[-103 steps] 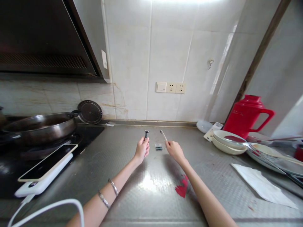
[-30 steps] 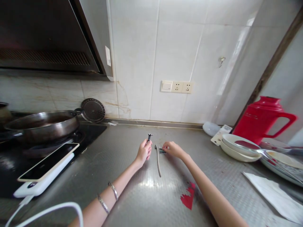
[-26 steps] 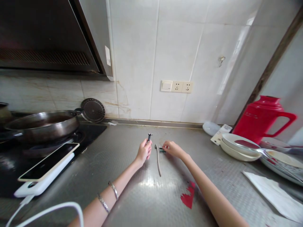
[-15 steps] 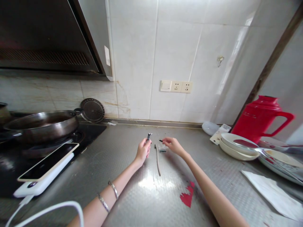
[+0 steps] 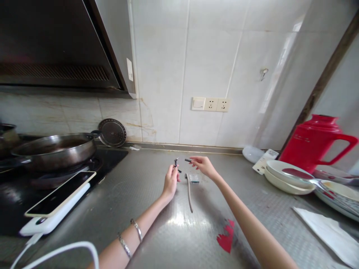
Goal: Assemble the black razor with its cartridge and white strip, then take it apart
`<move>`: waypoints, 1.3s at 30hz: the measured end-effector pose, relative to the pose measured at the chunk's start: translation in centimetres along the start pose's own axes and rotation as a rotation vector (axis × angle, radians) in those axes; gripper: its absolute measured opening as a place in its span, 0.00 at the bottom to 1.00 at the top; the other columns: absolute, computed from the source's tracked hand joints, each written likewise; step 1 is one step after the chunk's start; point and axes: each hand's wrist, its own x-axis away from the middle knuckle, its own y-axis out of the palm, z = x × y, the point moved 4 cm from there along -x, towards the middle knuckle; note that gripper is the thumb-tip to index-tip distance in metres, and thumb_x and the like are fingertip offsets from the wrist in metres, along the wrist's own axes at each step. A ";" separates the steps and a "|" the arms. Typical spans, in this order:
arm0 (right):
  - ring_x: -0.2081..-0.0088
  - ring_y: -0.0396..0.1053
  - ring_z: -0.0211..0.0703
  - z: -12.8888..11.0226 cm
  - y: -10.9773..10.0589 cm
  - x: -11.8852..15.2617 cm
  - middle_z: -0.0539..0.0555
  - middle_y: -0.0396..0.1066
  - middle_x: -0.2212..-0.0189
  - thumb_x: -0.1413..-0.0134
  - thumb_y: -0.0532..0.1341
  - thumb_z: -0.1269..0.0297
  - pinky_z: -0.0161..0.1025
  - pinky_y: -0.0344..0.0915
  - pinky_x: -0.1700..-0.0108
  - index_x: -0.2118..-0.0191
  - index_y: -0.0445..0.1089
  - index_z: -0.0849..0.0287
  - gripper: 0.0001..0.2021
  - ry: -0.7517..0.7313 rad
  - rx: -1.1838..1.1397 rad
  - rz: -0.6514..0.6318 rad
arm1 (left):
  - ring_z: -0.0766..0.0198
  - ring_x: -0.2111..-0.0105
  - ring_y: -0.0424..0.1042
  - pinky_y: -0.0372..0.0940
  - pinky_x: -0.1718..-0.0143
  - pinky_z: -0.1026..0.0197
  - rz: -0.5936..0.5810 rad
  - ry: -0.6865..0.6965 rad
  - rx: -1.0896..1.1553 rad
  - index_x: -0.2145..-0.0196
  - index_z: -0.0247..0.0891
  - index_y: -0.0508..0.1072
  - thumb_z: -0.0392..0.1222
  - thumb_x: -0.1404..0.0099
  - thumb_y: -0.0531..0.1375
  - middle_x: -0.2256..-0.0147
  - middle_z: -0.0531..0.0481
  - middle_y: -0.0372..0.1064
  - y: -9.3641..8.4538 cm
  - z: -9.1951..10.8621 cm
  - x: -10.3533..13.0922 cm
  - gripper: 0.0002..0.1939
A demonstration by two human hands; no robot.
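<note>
My left hand [image 5: 171, 182] is closed round a small black and silver tool [image 5: 175, 163], whose metal end sticks up above the fingers. A dark stub juts out to the right beside that hand; I cannot make out its kind. My right hand [image 5: 204, 166] pinches a short, thin black stick-like piece [image 5: 188, 160], pointing left toward the tool, with a gap between them. Below the hands, a small clear plastic case [image 5: 194, 179] with a dark strip lies on the metal counter [image 5: 157, 239]. Beside it lies a thin greyish stick [image 5: 189, 196] with a darker top end.
A torn red scrap [image 5: 226, 237] lies near my right forearm. At left are a pan [image 5: 56, 151] on the stove, and a phone [image 5: 60, 193] on a white power bank [image 5: 53, 213]. To the right stand a red thermos [image 5: 311, 144], stacked plates [image 5: 288, 186] and white paper [image 5: 325, 231].
My right hand has risen slightly, and more of the black piece shows in its fingers. The left hand's tool has turned a little, with a dark stub now showing beside it.
</note>
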 end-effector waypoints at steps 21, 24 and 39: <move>0.64 0.71 0.44 -3.7 -1.4 0.7 0.55 0.75 0.66 0.58 0.63 0.54 0.40 0.65 0.60 0.65 0.74 0.62 0.17 -0.098 -0.058 -0.232 | 0.63 0.74 0.72 0.63 0.71 0.64 -0.165 -0.038 -0.039 0.70 0.37 0.65 0.46 0.48 0.63 0.73 0.51 0.71 1.3 -0.8 0.8 0.13; 0.64 0.72 0.45 -4.1 -1.3 0.7 0.55 0.76 0.67 0.59 0.63 0.54 0.41 0.66 0.58 0.66 0.75 0.62 0.17 -0.097 -0.044 -0.239 | 0.63 0.74 0.72 0.63 0.72 0.64 -0.167 -0.038 -0.029 0.70 0.37 0.65 0.46 0.49 0.63 0.73 0.51 0.71 1.4 -0.9 0.8 0.14; 0.65 0.72 0.44 -4.0 -0.9 0.8 0.55 0.76 0.68 0.60 0.64 0.55 0.40 0.66 0.60 0.66 0.74 0.61 0.16 -0.065 -0.084 -0.253 | 0.64 0.75 0.71 0.62 0.74 0.65 -0.187 -0.045 -0.024 0.71 0.37 0.63 0.44 0.48 0.63 0.73 0.51 0.71 1.5 -0.8 0.8 0.12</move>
